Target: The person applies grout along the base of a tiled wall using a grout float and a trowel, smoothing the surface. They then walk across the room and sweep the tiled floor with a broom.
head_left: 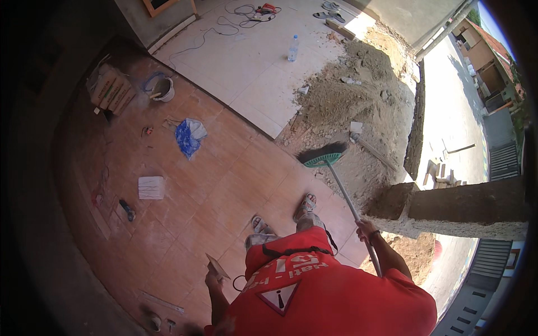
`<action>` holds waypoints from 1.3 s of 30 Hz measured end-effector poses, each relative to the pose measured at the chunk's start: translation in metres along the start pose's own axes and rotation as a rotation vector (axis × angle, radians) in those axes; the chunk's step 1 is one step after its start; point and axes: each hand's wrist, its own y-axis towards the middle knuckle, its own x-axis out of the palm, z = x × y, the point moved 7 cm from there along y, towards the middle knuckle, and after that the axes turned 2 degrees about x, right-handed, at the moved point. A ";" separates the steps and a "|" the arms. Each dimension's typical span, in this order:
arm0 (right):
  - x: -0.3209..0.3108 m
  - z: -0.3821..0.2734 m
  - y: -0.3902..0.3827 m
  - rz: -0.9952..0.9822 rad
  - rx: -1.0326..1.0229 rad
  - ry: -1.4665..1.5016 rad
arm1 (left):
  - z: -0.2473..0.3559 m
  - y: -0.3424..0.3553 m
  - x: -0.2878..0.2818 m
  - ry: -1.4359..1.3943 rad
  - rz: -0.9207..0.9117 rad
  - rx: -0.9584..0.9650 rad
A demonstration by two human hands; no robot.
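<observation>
My right hand (367, 229) is wrapped round the grey handle of a broom (344, 193). The broom's green head (322, 160) with dark bristles rests where the tiled floor meets the sand and rubble. In my left hand (214, 279), held low at my side, is a thin flat tan piece (217, 266) with a pointed corner; its exact kind is unclear. The sand heap (358, 84) spreads just beyond the bristles, with small stones and a pale broken piece (356, 127) on it.
Left on the brown tiles lie a blue and white plastic bag (190, 137), a white square tile (151, 187) and a dark hand tool (127, 210). Farther back are a bucket (163, 89), a paper sack (112, 92), a water bottle (293, 49) and cables (224, 25). A concrete pillar (465, 203) stands right.
</observation>
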 end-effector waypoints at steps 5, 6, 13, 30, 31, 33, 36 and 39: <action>0.071 -0.035 -0.002 0.092 -0.073 -0.235 | 0.003 -0.004 -0.036 -0.035 0.114 0.020; 0.081 -0.037 0.002 0.110 -0.099 -0.261 | 0.001 0.002 -0.042 -0.063 0.158 0.024; 0.146 -0.116 0.025 0.244 -0.554 -0.970 | 0.011 0.001 -0.010 -0.115 0.178 -0.070; 0.482 -0.446 0.126 -0.343 -0.549 -1.537 | 0.131 0.017 0.064 -0.211 0.437 0.120; 0.513 -0.466 0.117 -0.358 -0.553 -1.523 | 0.136 0.024 0.074 -0.192 0.455 0.140; 0.562 -0.504 0.130 -0.332 -0.684 -1.526 | 0.163 0.032 0.103 -0.370 0.452 0.055; 0.654 -0.531 0.132 -0.297 -0.537 -1.483 | 0.185 0.018 0.116 -0.693 0.532 -0.163; 0.747 -0.552 0.117 -0.293 -0.508 -1.462 | 0.190 0.052 0.122 -0.708 0.550 -0.279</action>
